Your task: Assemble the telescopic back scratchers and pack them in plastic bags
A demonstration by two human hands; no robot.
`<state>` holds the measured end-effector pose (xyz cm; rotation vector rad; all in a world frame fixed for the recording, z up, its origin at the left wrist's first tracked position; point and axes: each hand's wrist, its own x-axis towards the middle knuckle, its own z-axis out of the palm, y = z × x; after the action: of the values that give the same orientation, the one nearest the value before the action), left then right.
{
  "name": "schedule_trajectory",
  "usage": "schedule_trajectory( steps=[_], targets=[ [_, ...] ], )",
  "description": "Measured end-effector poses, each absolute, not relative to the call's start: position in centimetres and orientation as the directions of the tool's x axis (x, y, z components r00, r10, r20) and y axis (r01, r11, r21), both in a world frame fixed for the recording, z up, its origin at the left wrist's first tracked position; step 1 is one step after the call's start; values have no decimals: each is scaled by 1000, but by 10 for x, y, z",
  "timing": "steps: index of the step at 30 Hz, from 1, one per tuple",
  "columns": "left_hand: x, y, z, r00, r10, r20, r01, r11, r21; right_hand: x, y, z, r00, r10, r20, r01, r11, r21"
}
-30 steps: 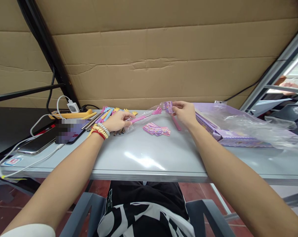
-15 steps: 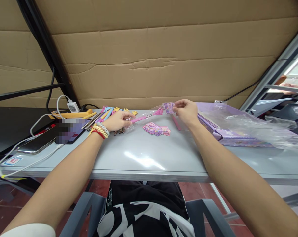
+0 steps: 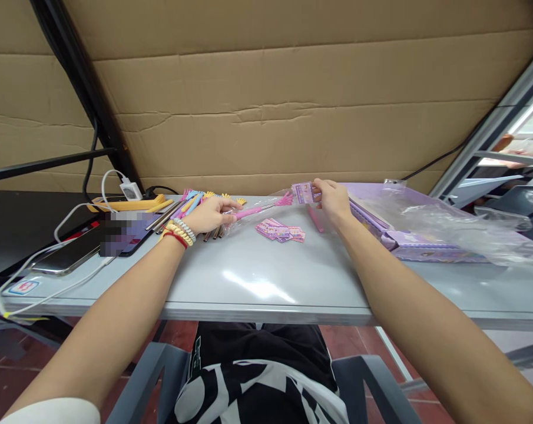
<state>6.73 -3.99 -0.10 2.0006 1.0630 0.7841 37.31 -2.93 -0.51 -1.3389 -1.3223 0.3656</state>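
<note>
A pink back scratcher (image 3: 266,207) with a hand-shaped end lies inside a clear plastic sleeve, stretched between my hands above the table. My left hand (image 3: 213,215) pinches its handle end through the plastic. At the other end, my right hand (image 3: 332,200) grips a small purple printed card (image 3: 302,192) by its right edge, close to the scratcher's pink fingers. Below them a fanned pile of pink and purple cards (image 3: 279,230) rests on the table. Several more back scratchers (image 3: 189,203) in pink, blue and yellow lie beside and partly behind my left hand.
On the right, a purple box (image 3: 434,252) carries crumpled clear plastic bags (image 3: 464,232). A dark phone (image 3: 67,253), white cables and a charger (image 3: 131,189) occupy the left side. Behind the table (image 3: 257,282) stands a cardboard wall (image 3: 293,118). A pink strip (image 3: 315,218) lies near my right hand.
My right hand and the card have shifted very slightly; the card shows a little more to the left of my fingers. The left hand keeps its hold on the scratcher.
</note>
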Motion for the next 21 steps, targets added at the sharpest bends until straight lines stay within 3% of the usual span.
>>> schedule_trajectory(
  steps=[4, 14, 21],
  targets=[
    [68, -42, 1, 489, 853, 180, 409, -407, 817, 372, -31, -7, 315, 863, 394, 440, 235, -867],
    [66, -40, 0, 521, 850, 78, 374, -309, 874, 369, -35, -5, 252, 870, 424, 660, 166, -732],
    [65, -49, 6, 657, 738, -153, 368, -137, 920, 359, -40, -2, 284, 817, 501, 464, 340, -818]
  ],
)
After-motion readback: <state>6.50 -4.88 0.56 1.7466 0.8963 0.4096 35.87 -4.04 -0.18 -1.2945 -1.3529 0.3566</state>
